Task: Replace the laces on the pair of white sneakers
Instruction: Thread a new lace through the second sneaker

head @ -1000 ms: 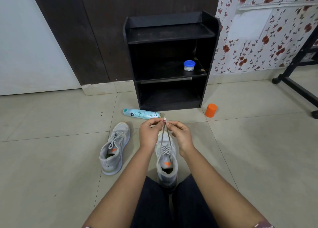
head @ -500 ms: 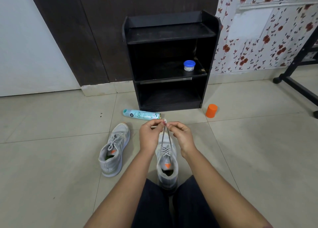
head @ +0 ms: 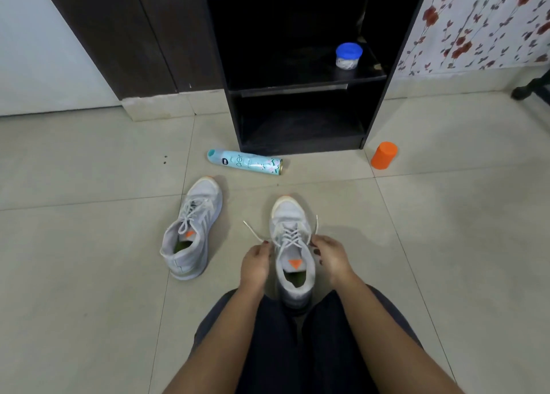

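I see one pale grey-white mesh sneaker [head: 288, 212] with an orange triangle on its tongue. It stands upright on the floor just below the middle of the frame, heel toward the bottom edge between the person's dark-trousered knees and toe pointing up the frame. A white lace [head: 290, 236] criss-crosses its eyelets, and both free ends stick out to either side.

The left hand [head: 255, 264] sits just left of the shoe's collar, fingers curled, pinching the left run of the lace, whose tip angles toward the upper left. The right hand [head: 331, 258] mirrors it on the right side, fingertips closed on the right run, whose tip points almost straight up. I cannot tell whether either hand touches the shoe.

The second sneaker [head: 205, 197], a matching shoe with its laces in, stands left of centre. It is clear of the first, toe angled toward the upper right.

Above them a pale teal spray can [head: 247, 161] lies on its side on the beige tiled floor [head: 89, 274], just in front of a black open shelf unit [head: 387, 81] at the top centre. A small clear jar with a blue lid [head: 348, 55] stands on its middle shelf. An orange plastic cylinder [head: 384, 155] stands on the tiles to the right of the unit's base. Floral wallpaper [head: 476, 21] fills the upper right.
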